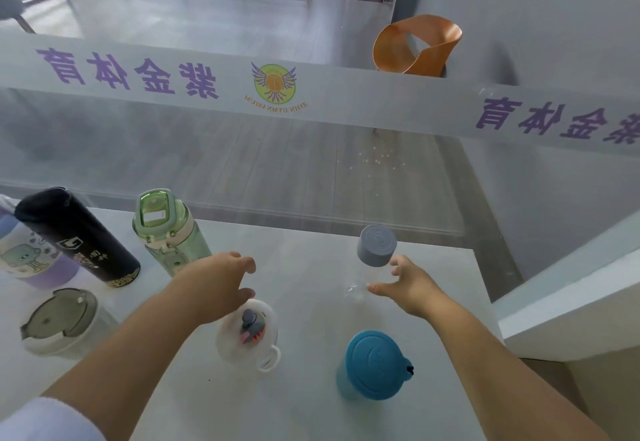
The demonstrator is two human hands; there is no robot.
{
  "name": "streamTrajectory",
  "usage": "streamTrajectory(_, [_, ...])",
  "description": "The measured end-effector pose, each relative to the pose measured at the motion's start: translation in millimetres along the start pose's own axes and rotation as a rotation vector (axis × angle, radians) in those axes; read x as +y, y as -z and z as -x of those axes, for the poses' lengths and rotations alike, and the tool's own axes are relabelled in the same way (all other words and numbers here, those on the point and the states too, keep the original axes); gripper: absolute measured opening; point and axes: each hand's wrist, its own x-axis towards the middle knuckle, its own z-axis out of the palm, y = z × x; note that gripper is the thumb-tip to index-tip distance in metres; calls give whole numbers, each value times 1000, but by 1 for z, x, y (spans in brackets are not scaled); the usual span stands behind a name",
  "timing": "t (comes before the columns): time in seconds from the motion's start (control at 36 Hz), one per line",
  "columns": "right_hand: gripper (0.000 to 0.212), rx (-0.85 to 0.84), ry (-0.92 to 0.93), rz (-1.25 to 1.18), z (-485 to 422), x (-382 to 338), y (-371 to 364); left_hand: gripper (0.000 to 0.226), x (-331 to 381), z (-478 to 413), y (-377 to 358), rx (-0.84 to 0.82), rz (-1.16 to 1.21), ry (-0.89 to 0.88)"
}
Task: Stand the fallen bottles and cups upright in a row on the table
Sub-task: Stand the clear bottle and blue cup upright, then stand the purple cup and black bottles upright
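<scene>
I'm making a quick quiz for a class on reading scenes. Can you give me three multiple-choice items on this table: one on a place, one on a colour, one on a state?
1. Where is the green bottle?
A. Right of the black bottle
B. At the near table edge
C. On the orange chair

2. What colour is the lid of the cup nearest the right forearm?
A. Red
B. Blue
C. Yellow

3. What is the right hand doing?
A. Resting flat on the table
B. Open around the clear bottle with the grey cap
C. Gripping the black bottle

Answers: 1 A, it stands just right of the black one. 2 B, the lid is blue. 3 B, thumb and fingers are spread at its clear body.
</scene>
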Motion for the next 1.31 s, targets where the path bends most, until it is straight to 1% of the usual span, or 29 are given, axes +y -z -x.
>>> streamTrajectory(0.06, [80,6,-40,71,8,-3,9,44,-2,7,4,15,-29,-10])
streamTrajectory(0.11, [71,54,-55,247,19,-8,19,45,-4,14,8,36,-51,-20])
streamTrajectory(0.17, [65,130,-24,438,32,-17,27,45,-8,24,12,52,-55,-28])
streamTrajectory(0.19, [63,170,11,494,40,-22,30,45,-10,29,14,63,-53,-30])
streamTrajectory(0.31, [59,297,112,575,74,-51,34,42,-23,54,21,124,-78,-49])
streamTrajectory(0.39, [48,336,180,607,104,-78,31,40,-39,75,25,151,-97,-31])
streamTrajectory(0.5, [49,369,244,660,144,-117,11,41,-66,109,30,190,-141,-32])
streamTrajectory(0.61, [57,326,320,678,180,-154,-25,41,-103,151,28,202,-126,-6])
streamTrajectory(0.72, [57,244,373,704,211,-190,-72,34,-147,200,18,214,-109,28])
streamTrajectory(0.86, [55,147,431,716,241,-231,-134,45,-204,253,1,211,-103,107])
streamTrajectory(1.03, [55,62,510,776,269,-275,-202,42,-269,309,-23,190,-11,210])
streamTrajectory(1.14, [51,19,578,802,281,-305,-238,41,-307,335,-38,152,3,289])
streamTrajectory(1.31, [52,-32,636,859,280,-350,-285,43,-360,350,-53,140,63,369])
